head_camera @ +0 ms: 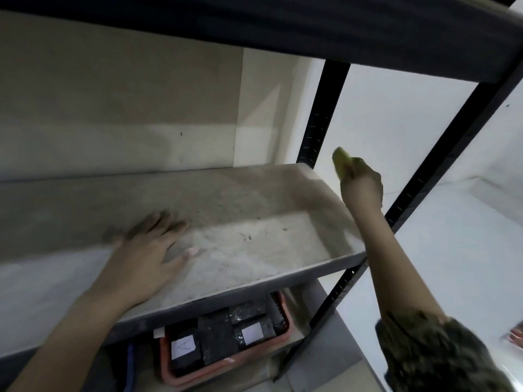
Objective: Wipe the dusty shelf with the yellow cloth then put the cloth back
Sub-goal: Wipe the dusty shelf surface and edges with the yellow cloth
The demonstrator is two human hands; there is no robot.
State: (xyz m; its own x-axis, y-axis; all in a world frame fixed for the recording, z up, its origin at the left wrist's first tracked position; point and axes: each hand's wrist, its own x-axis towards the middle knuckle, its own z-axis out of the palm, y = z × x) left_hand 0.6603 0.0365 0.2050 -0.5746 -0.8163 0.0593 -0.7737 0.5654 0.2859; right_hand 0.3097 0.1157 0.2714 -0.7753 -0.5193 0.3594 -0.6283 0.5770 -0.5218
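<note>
The dusty grey shelf (254, 210) runs across the middle of the view, with specks of dirt near its right front. My left hand (147, 250) lies flat on it with fingers spread, holding nothing. My right hand (362, 185) is raised beyond the shelf's right end, between the two black uprights, and is closed around the yellow cloth (341, 161). Only a bunched corner of the cloth sticks out above my fingers; the cloth is off the shelf surface.
A black upper shelf (283, 26) hangs overhead. Black uprights stand at the rear right (319, 114) and front right (441, 171). Below, a red basket (169, 372) holds several black wrapped packs with white labels. White walls lie to the right.
</note>
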